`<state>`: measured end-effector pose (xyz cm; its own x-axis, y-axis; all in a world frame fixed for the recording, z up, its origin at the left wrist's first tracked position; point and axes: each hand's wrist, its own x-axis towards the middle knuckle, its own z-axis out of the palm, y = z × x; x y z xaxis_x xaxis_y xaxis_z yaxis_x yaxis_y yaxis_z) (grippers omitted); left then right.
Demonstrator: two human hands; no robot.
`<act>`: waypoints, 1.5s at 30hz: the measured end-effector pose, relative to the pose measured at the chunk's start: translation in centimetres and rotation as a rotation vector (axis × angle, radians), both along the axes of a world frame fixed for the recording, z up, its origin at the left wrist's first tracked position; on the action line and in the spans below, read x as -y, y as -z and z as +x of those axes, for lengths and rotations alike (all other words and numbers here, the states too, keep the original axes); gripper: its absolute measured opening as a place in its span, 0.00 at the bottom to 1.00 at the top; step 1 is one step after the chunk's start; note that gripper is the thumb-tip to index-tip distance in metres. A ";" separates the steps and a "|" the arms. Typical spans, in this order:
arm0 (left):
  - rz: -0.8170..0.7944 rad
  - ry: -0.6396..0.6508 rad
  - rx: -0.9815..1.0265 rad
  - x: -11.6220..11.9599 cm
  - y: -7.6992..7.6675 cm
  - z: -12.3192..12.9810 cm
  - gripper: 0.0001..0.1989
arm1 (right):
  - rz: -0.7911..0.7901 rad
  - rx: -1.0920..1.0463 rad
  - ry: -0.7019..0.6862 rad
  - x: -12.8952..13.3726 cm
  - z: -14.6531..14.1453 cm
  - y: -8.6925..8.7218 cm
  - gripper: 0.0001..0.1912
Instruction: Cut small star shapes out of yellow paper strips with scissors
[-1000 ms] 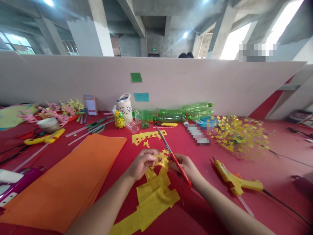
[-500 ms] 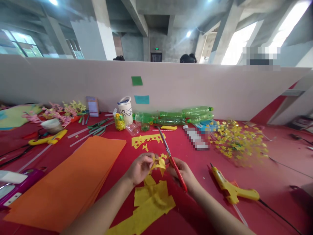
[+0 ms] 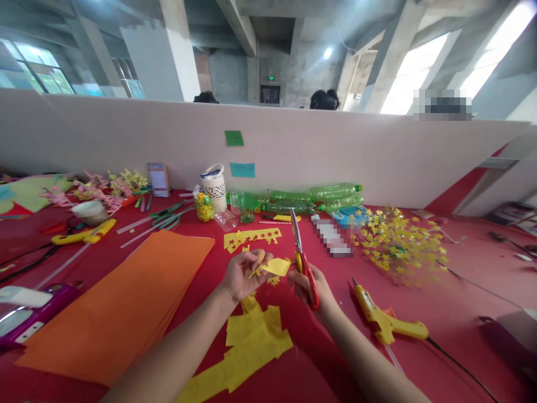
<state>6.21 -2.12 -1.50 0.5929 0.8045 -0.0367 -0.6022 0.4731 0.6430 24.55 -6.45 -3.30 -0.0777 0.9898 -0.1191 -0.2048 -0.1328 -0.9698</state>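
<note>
Pinched in my left hand is a small piece of yellow paper, its free end pointing right. My right hand grips red-handled scissors, blades up and away from me, apart from the paper. Below the hands lie small yellow star cutouts. Farther off rests a yellow strip with star-shaped holes. Nearer to me, several yellow sheets overlap on the red table.
Orange sheets are stacked at the left. A yellow glue gun with a cord lies at the right, before a bunch of yellow stars. Green plastic bottles and a white cup stand along the partition.
The scissors have turned more upright and come away from the yellow paper. The piece in my left hand now extends flat to the right. The view has shifted slightly.
</note>
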 end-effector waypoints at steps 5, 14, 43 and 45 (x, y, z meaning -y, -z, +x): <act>-0.027 0.026 0.014 0.5 1.5 -0.3 0.12 | -0.001 -0.004 0.048 -0.2 -0.2 -0.5 0.18; 0.141 -0.056 -0.201 -0.2 1.8 -0.8 0.08 | -0.011 -0.091 0.011 0.4 -0.5 -0.6 0.20; 1.077 -0.294 -1.407 -2.7 4.0 -2.9 0.14 | 0.147 -0.227 -0.052 0.3 0.6 -1.2 0.16; 0.951 -0.165 -1.174 -1.9 2.8 -2.5 0.13 | 0.150 -0.216 -0.051 0.5 0.4 -1.2 0.16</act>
<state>3.74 -0.24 -4.27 0.5015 0.8528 0.1457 0.4488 -0.4004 0.7989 24.97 -6.95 -2.10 -0.1352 0.9894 0.0533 -0.4057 -0.0062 -0.9140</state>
